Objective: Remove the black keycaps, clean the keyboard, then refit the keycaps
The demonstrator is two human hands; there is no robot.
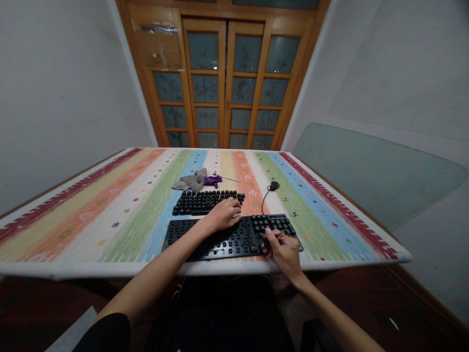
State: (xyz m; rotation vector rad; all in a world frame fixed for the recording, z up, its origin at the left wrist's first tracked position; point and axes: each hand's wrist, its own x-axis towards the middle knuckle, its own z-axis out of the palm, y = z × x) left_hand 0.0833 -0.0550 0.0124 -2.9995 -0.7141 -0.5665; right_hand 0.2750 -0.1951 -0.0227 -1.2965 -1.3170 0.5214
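Grip of the left hand (227, 214) bends down at the right end of the apparently loose black keycaps (200, 201); the right hand (282, 247) curls over the keyboard (230, 245), which lies near the front edge of the striped, cloth-covered table (110, 215). Whether either pinches something, I cannot tell. Single keys seem in handling, calling next for light, exact touch. Small hard blocks contrast with crumpled grey fabric (192, 182).
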